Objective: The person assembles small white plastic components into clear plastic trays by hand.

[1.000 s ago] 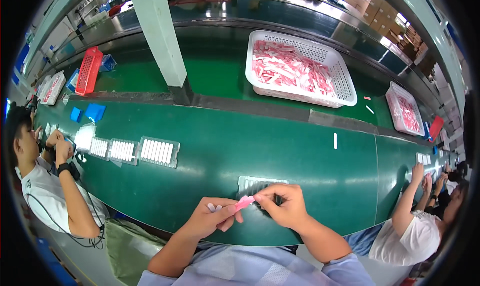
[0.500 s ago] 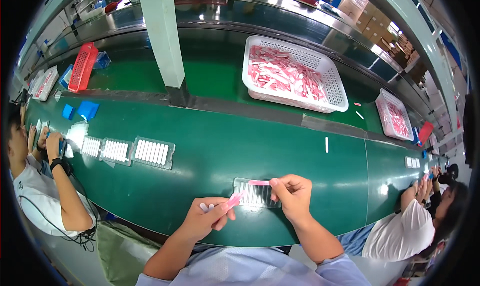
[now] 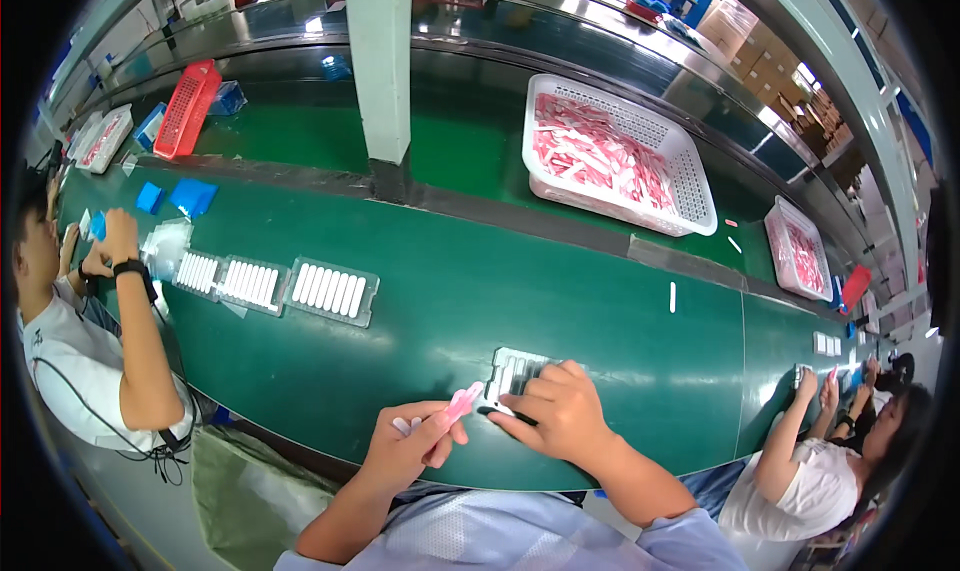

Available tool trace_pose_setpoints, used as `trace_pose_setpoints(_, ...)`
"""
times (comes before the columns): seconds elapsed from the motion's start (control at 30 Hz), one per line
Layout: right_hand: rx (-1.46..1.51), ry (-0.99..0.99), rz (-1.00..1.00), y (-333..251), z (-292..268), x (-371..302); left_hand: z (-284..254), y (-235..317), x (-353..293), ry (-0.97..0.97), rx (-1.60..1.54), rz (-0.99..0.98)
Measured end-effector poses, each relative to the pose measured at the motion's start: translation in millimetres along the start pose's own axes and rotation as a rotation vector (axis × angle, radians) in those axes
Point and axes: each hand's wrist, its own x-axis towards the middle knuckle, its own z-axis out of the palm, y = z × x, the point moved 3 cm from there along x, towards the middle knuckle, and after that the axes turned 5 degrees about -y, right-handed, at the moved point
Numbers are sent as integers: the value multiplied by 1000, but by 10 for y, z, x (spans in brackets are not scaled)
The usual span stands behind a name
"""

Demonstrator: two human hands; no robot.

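Note:
My left hand (image 3: 412, 441) is closed around a few small flat strips. A pink strip (image 3: 460, 403) sticks out past the thumb, and white strip ends (image 3: 405, 426) show on the other side. My right hand (image 3: 565, 411) bends over a clear slotted tray (image 3: 512, 363) on the green table. Its fingers are drawn together at the tray's near side. Something pale with a dark edge shows by the thumb tip, too small to name. The fingers hide the tray's right part.
Three trays of white strips, the nearest a clear tray (image 3: 333, 291), line up at left. One white strip (image 3: 672, 297) lies to the right. A white basket (image 3: 706, 176) of pink and white strips stands beyond a post (image 3: 380, 91). Co-workers sit at both sides.
My right hand has come down onto the tray; the pink strip it pinched no longer shows. My left hand keeps its strips. The whole view has shifted slightly.

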Motion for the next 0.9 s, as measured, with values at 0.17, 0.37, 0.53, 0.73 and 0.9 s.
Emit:
trace_pose_setpoints(0.17,2,35,137,20,-58,25,31,14,16,-25,-14,-43)
trace_pose_setpoints(0.37,206,101,58,18,-111,17,39,6,36,-59,38,-52)
trace_pose_setpoints(0.53,707,198,289,-33,-34,-22,149,34,-3,-161,193,-122)
trace_pose_setpoints(0.73,293,372,257,290,-218,-106,120,28,-26,-121,166,-94)
trace_pose_setpoints(0.9,-89,75,84,104,-109,-76,137,101,19,-40,141,-89)
